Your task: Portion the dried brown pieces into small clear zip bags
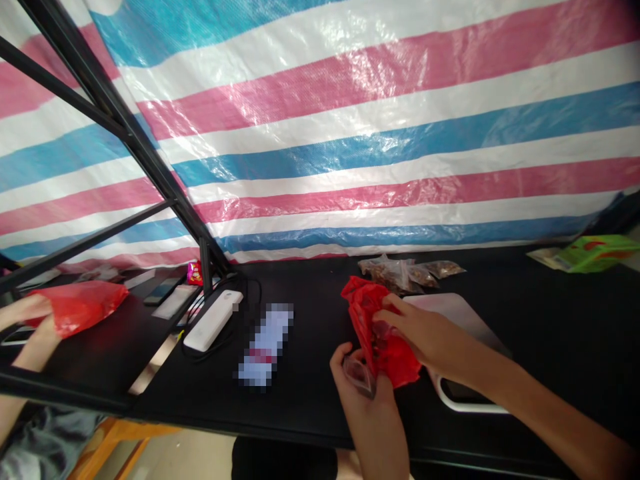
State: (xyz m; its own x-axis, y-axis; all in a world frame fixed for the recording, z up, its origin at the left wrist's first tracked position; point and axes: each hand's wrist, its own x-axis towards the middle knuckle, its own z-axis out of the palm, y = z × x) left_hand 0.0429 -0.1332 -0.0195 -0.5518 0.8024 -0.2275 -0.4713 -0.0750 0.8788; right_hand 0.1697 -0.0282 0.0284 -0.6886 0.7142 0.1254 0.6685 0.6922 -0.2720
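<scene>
**A close pinch at the desk's near edge**

We look down on a black desk (305, 300) with a pink, white and blue striped woven tarp (380, 160) hanging behind it and a black metal frame (150, 160) crossing the view on the left. Clear bags of dried brown food (400, 273) lie along the back edge, with a green box (595, 253) at the far right. Toward the middle sit a white power strip (213, 320) and a pixelated item (265, 345) we cannot read. At the far left, a co-worker's hands (30, 327) hold a second red bag (75, 307), well apart from our work.

Near the front edge, just beside a pale board (450, 317), a crumpled red plastic bag (385, 340) sits between our hands. The right hand (420, 333) has its fingers curled down into the red folds, gripping them firmly. The left hand (360, 397) is cupped almost closed around a small clear packet (359, 375), which rests against the fingers just below the bag.

Gathering thin film in the fingertips gives good control without straining it. Keeping the packet low in the cupped fingers leaves it in plain sight and clear of the folds.
</scene>
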